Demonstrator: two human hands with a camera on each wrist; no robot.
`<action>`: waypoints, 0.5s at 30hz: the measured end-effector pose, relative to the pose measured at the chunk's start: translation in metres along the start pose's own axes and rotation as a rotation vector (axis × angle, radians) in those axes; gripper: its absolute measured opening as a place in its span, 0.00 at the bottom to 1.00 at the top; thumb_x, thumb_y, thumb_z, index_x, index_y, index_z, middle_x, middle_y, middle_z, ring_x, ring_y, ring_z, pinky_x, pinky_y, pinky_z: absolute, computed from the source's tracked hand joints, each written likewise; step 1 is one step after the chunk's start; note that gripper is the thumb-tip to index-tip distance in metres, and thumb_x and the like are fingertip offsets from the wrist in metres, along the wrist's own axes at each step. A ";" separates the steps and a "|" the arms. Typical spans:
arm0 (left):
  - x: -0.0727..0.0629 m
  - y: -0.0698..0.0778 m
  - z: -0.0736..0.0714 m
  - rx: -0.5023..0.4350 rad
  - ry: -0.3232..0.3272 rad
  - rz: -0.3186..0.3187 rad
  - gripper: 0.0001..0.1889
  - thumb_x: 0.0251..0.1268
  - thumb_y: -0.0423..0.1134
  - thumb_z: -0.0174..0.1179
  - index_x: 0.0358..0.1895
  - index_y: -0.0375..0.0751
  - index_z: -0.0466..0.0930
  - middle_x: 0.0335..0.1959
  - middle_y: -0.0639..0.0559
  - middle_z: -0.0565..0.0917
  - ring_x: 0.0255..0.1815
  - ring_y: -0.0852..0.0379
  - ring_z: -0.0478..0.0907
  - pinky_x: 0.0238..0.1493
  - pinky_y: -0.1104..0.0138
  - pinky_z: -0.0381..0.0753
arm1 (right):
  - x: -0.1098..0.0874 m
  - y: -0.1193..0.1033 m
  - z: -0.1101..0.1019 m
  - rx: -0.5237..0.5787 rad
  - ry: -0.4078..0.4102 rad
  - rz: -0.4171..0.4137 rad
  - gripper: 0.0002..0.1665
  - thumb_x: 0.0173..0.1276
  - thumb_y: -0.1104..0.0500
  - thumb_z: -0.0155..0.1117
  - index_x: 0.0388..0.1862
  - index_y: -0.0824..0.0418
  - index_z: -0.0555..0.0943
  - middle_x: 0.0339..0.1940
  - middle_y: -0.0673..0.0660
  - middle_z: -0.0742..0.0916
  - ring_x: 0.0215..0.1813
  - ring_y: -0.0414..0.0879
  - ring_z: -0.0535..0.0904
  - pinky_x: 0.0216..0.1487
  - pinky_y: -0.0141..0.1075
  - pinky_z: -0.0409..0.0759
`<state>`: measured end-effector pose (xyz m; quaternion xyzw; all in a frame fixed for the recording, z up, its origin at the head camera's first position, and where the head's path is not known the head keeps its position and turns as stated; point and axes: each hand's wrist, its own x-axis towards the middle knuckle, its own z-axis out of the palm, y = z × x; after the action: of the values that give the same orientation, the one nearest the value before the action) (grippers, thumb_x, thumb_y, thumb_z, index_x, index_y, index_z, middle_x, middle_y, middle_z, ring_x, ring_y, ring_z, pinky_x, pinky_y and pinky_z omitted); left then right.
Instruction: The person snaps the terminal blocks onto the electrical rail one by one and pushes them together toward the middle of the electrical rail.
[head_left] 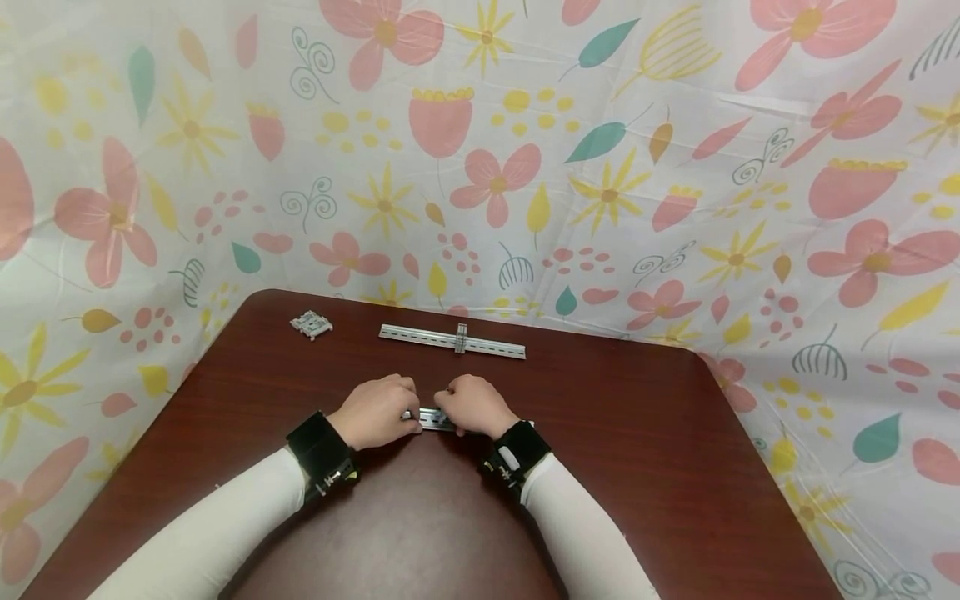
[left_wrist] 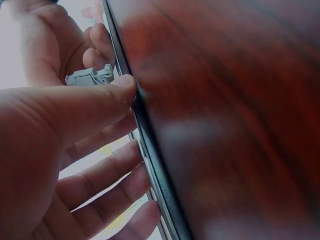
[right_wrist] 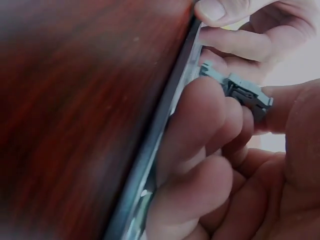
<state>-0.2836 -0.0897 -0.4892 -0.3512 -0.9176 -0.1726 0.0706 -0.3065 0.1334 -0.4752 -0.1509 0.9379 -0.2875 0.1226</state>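
Observation:
A slotted metal DIN rail (head_left: 433, 419) lies on the table between the two hands. My left hand (head_left: 378, 412) grips its left part, thumb (left_wrist: 107, 97) on the near edge and the other fingers on the far side. Over the rail, my right hand (head_left: 474, 406) pinches a small grey terminal block (right_wrist: 247, 95), its lower end right at the rail. That block (left_wrist: 90, 76) also shows beyond the left thumb in the left wrist view. Most of the rail's right part is hidden under the right hand.
Farther back lies a second DIN rail (head_left: 423, 336) with a grey terminal block (head_left: 461, 337) standing across its middle. Several loose pale grey pieces (head_left: 311, 324) lie together at the back left of the dark wooden table (head_left: 615, 433). A flowered curtain (head_left: 495, 233) hangs behind the table.

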 end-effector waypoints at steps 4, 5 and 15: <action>-0.001 0.000 0.001 -0.003 -0.001 -0.006 0.08 0.65 0.44 0.83 0.30 0.56 0.92 0.36 0.61 0.81 0.41 0.57 0.79 0.37 0.63 0.83 | 0.003 -0.006 0.003 -0.065 -0.015 0.043 0.26 0.83 0.52 0.57 0.19 0.53 0.76 0.12 0.52 0.83 0.16 0.48 0.83 0.22 0.38 0.73; -0.001 0.001 0.001 -0.004 -0.005 -0.009 0.08 0.65 0.44 0.83 0.30 0.56 0.92 0.36 0.61 0.81 0.41 0.57 0.79 0.37 0.63 0.83 | 0.003 -0.008 0.003 -0.080 -0.020 0.052 0.26 0.83 0.52 0.57 0.19 0.53 0.77 0.12 0.52 0.83 0.16 0.48 0.82 0.22 0.39 0.73; 0.000 0.002 0.000 0.004 -0.005 -0.014 0.11 0.65 0.43 0.83 0.27 0.56 0.90 0.35 0.61 0.80 0.40 0.57 0.78 0.35 0.64 0.81 | 0.002 -0.010 0.002 -0.123 -0.065 0.061 0.29 0.85 0.51 0.56 0.17 0.52 0.75 0.13 0.53 0.80 0.16 0.50 0.81 0.21 0.39 0.70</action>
<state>-0.2820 -0.0883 -0.4882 -0.3451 -0.9204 -0.1705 0.0679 -0.3055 0.1234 -0.4715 -0.1390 0.9534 -0.2202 0.1523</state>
